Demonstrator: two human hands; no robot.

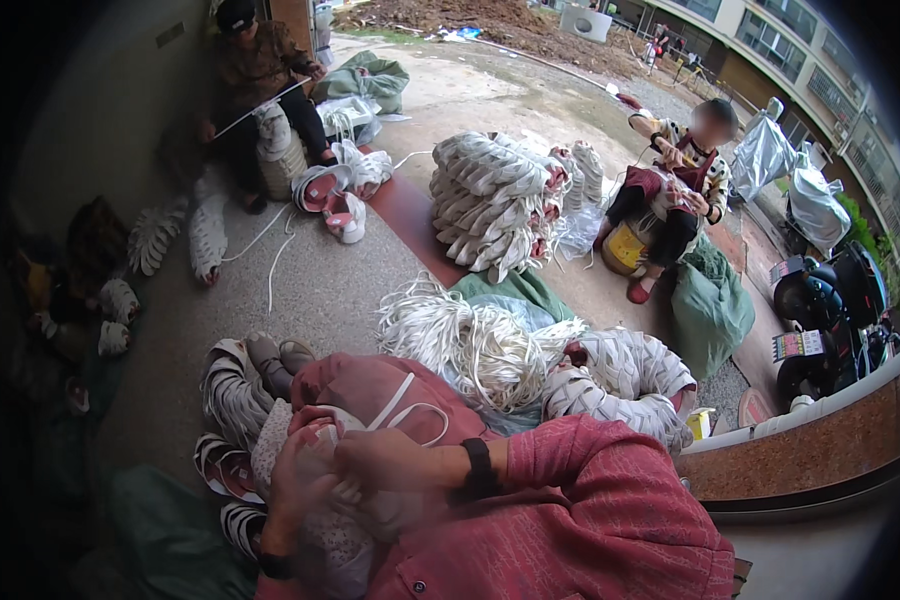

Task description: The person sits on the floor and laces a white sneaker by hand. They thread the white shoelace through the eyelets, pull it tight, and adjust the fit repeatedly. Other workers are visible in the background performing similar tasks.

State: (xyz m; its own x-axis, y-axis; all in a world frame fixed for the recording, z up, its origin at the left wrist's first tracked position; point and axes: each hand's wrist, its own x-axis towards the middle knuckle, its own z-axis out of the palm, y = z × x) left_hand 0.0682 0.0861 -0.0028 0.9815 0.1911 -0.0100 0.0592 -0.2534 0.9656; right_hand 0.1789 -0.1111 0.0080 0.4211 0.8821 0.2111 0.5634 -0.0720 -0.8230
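Observation:
Both my hands are close together over my lap, slightly blurred. My left hand (298,482) is closed on a pink-and-white shoe upper (320,428), whose lower part is hidden by my fingers. My right hand (388,462) is pressed against it from the right, its fingers curled in; what they pinch is hidden. A loose white strap (417,408) rises from behind my right hand and loops over the reddish cloth on my knees (410,385). Beside my left arm lie stacked white woven shoe uppers (232,395) and more with pink insides (225,468).
Ahead lies a heap of white straps (480,345), next to bundled woven uppers (620,380). A tall stack of uppers (495,200) stands beyond. Two people sit working, one far left (265,70), one at right (685,165) by a green sack (710,305). Scooters (830,300) stand outside.

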